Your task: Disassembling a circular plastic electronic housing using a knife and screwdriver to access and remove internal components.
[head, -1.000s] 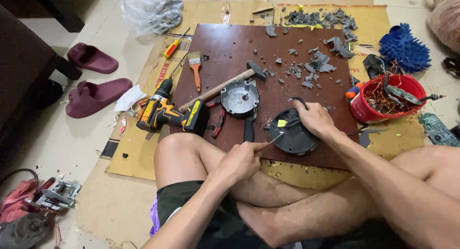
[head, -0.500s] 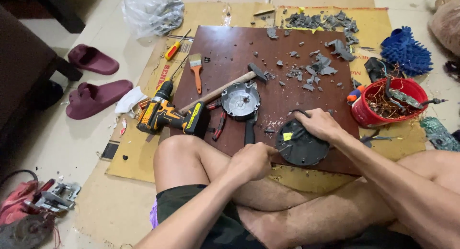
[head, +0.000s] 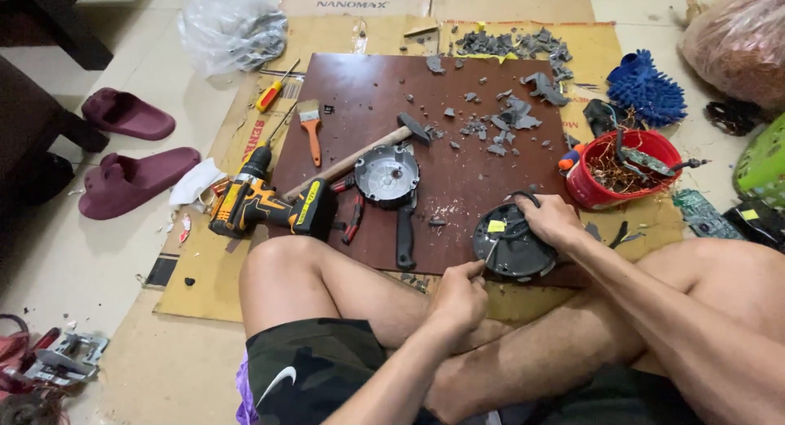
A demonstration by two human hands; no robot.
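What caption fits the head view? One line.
Seated on the floor, right hand steadies a round black part; left hand works its edge.

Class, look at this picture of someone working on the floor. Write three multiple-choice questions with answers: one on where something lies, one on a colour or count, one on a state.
1. Where does the cordless drill lie?
A. inside the red bucket
B. at the left edge of the brown board, by the person's knee
C. on the slippers

2. What colour are the two slippers?
A. maroon
B. green
C. white

3. What is the right hand doing?
A. lifting the hammer
B. hanging free in the air
C. resting on the round dark disc

Answers:
1 B, the drill sits beside the brown board close to the bent knee.
2 A, both slippers show a dark maroon.
3 C, its fingers lie over the round dark disc, while the left hand sits at the disc's lower edge.
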